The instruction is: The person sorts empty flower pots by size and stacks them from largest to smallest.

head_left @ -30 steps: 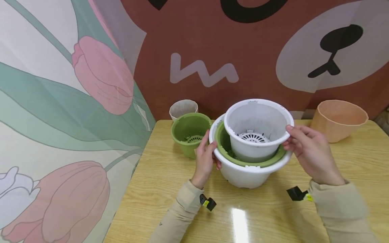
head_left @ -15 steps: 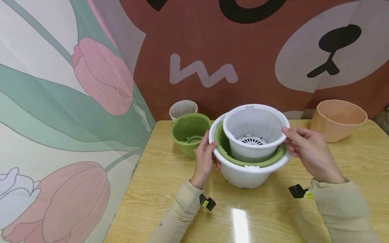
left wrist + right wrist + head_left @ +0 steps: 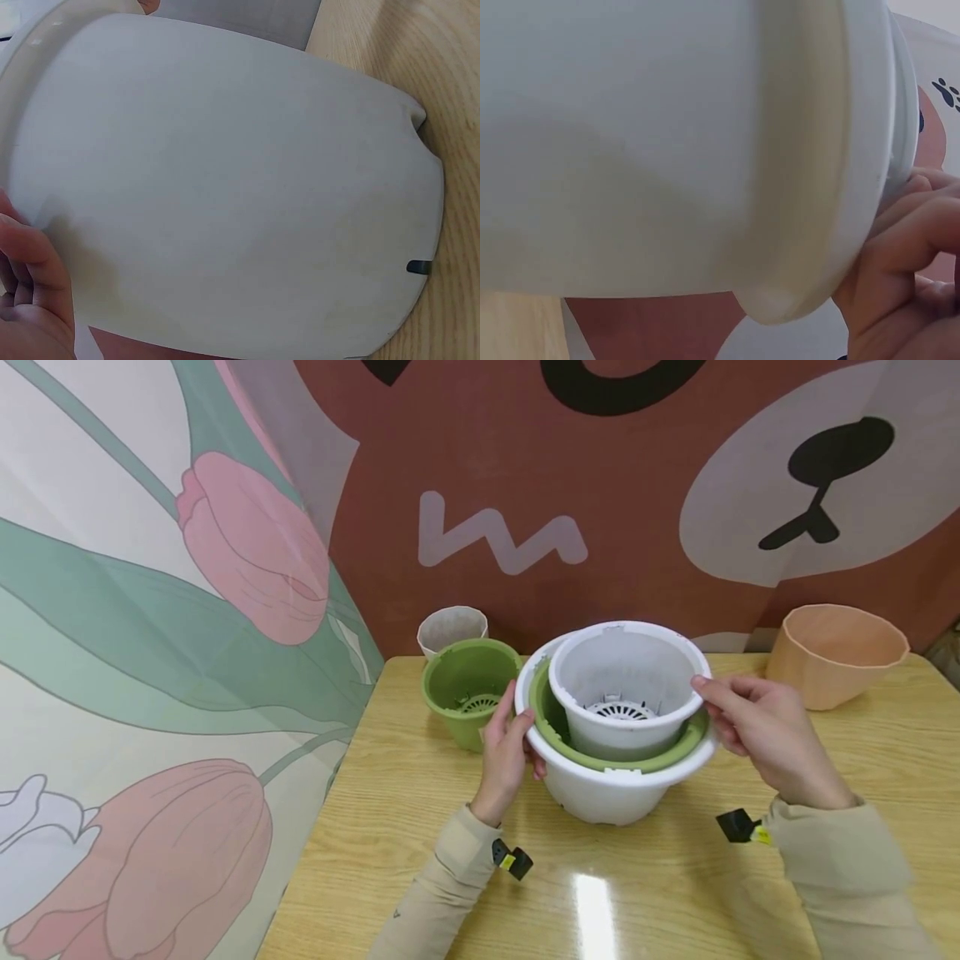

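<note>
Three plastic flower pots stand nested on the table in the head view. The big white pot is outermost, a green pot sits inside it, and a smaller white pot with a slotted bottom stands in the green one, its rim well above the others. My left hand grips the big white pot's rim at its left side, thumb on top. With thumb and fingers my right hand pinches the right rim of the smaller white pot. The big pot's wall fills most of the left wrist view.
Left of the stack is another green pot, with a small whitish pot behind it. A peach-coloured pot stands at the back right of the wooden table. A printed backdrop rises behind the table.
The smaller white pot has sunk lower into the green pot and shifted slightly left, with my right hand moving along. My left hand stays at the big pot's rim.
</note>
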A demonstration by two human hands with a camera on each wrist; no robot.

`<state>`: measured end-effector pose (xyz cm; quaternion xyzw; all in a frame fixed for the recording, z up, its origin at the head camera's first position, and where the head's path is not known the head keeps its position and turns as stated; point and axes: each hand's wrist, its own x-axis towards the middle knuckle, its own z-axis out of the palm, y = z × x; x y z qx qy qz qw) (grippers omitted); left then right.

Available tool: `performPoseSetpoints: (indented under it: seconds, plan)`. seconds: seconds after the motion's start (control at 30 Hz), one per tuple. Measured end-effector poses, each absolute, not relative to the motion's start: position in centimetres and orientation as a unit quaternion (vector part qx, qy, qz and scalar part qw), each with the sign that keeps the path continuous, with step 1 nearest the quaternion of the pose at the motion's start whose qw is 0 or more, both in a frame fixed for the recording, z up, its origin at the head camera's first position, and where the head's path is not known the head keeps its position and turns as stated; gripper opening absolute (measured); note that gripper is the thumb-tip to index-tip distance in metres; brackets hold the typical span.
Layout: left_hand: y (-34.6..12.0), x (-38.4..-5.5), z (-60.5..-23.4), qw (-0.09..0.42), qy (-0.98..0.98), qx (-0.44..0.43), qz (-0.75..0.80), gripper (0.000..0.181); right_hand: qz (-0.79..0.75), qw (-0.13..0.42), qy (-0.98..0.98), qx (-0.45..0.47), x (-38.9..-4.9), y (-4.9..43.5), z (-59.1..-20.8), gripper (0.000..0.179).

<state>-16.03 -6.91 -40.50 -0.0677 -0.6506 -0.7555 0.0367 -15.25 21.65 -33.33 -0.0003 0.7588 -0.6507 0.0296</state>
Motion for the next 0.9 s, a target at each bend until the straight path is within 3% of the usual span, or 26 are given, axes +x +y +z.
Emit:
performPoseSetpoints:
  seconds: [0.4,0.9]
  plan:
    - [-7.0,-16.1,-40.6,0.038,-0.647,-0.083,-0.757,0.056,-0.543,0.037,0.839,0.003,-15.3,21.6,-32.8,0.043]
    - [-7.0,-16.0,-40.5,0.033,-0.643,-0.085,-0.761,0.056,-0.452,0.043,0.891,-0.004,-15.7,21.2,-32.2,0.053]
